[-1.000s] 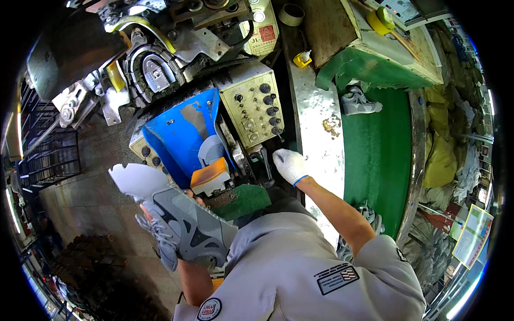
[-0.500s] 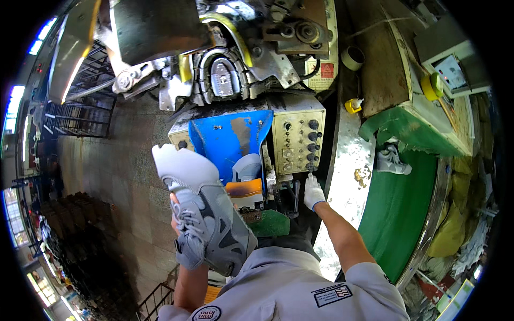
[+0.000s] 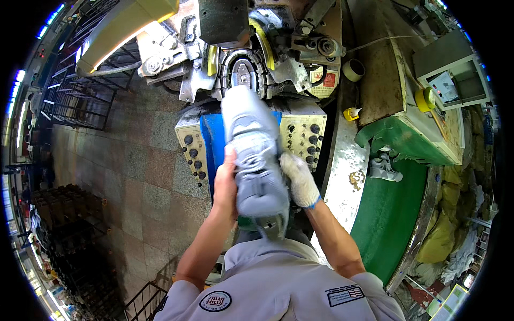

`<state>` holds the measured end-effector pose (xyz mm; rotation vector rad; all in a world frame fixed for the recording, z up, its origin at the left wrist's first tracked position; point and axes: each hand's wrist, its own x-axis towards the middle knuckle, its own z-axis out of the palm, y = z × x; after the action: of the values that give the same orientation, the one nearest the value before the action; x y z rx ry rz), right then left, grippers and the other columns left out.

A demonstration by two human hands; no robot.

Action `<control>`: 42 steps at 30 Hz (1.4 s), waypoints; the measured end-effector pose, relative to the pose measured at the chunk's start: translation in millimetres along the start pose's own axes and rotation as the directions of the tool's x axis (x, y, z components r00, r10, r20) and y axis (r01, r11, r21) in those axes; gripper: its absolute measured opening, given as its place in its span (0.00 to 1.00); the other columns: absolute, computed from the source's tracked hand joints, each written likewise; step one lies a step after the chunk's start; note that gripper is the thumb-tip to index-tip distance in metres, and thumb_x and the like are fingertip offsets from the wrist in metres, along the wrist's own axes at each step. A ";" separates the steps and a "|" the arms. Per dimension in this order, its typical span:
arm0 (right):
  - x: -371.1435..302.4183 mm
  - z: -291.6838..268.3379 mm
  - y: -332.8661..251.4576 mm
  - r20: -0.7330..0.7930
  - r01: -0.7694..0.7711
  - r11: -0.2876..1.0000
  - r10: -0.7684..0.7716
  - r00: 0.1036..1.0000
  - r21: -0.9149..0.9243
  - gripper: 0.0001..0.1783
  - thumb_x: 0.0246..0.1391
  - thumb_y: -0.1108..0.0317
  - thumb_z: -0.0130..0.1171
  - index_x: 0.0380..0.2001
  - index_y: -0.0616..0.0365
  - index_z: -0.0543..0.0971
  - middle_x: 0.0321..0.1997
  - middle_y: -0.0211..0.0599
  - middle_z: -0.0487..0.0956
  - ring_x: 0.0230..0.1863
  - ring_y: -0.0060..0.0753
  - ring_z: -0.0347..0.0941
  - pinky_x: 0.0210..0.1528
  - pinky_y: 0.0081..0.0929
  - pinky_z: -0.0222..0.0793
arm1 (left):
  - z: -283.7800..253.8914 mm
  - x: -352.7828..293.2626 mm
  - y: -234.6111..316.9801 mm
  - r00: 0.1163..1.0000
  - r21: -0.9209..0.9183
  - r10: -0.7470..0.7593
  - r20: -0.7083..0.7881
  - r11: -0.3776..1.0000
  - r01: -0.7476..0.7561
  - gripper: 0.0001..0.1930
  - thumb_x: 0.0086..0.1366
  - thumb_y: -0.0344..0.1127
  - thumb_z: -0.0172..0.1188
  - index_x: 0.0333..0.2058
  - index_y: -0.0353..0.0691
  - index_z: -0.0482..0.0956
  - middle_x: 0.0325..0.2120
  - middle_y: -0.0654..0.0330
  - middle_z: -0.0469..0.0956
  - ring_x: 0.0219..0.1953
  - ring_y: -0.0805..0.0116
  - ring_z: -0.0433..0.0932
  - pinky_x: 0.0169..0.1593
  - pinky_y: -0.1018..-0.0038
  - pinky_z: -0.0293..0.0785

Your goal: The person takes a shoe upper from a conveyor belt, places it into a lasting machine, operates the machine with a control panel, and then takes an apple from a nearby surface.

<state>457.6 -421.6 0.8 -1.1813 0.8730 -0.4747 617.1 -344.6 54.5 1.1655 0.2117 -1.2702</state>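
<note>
One grey laced shoe is located in front of the person's body, held above the front of a machine. Its toe points away from the person and, in this view, overlaps the lower edge of a horseshoe-shaped fitting; contact between the two cannot be determined. The shoe is blurred.

Left hand: bare, closed around the left side of the shoe, thumb on the upper. Right hand: in a white glove with a blue cuff edge, placed against the right side of the shoe; fingers partly hidden, firmness of grip cannot be told.

Behind the shoe is a blue tray, largely covered. It is flanked by a left control panel and a right control panel, both pale with dark knobs.

To the right runs a worn metal surface, bearing a small yellow container and, farther up, a pale ring-shaped roll. Beyond it, a second grey shoe rests on a green belt, near a torn green flap.

Left of the machine: tiled floor and dark racks.
</note>
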 end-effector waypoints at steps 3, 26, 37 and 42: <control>14.3 4.8 24.9 0.032 -0.090 0.809 0.087 0.996 0.580 0.25 0.67 0.52 0.58 0.55 0.63 0.78 0.51 0.41 0.82 0.47 0.31 0.80 0.52 0.30 0.79 | -31.9 30.4 6.7 0.878 0.679 0.374 0.298 0.564 -0.470 0.26 0.72 0.56 0.60 0.28 0.35 0.82 0.17 0.61 0.77 0.17 0.71 0.71 0.22 0.70 0.66; 127.2 48.5 13.8 -0.316 0.360 0.816 -0.231 0.920 0.453 0.25 0.66 0.65 0.60 0.61 0.70 0.75 0.58 0.42 0.80 0.57 0.29 0.74 0.61 0.25 0.68 | -6.5 144.4 57.4 0.840 0.224 0.539 0.058 0.813 -0.537 0.28 0.61 0.29 0.71 0.57 0.21 0.74 0.42 0.49 0.83 0.41 0.68 0.82 0.40 0.78 0.78; 131.5 51.3 30.6 -0.405 0.488 0.872 -0.457 0.792 -0.029 0.18 0.68 0.67 0.58 0.54 0.69 0.80 0.49 0.47 0.84 0.47 0.30 0.80 0.51 0.26 0.75 | -28.2 131.5 18.8 0.948 0.083 0.160 0.274 0.978 -0.190 0.30 0.78 0.58 0.46 0.55 0.34 0.78 0.46 0.58 0.82 0.45 0.69 0.81 0.50 0.70 0.77; 135.9 43.8 40.5 -0.243 0.492 0.583 -0.769 0.591 -0.647 0.14 0.65 0.73 0.58 0.52 0.63 0.82 0.47 0.48 0.85 0.42 0.40 0.83 0.45 0.30 0.79 | -38.6 145.3 9.4 0.948 0.136 0.207 0.242 0.960 -0.244 0.31 0.77 0.60 0.47 0.52 0.34 0.80 0.43 0.59 0.83 0.42 0.71 0.81 0.47 0.71 0.78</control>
<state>568.9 -480.9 -77.5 -1.9682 1.0184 -1.2857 694.5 -407.3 -58.5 1.1372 -0.1948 -1.2201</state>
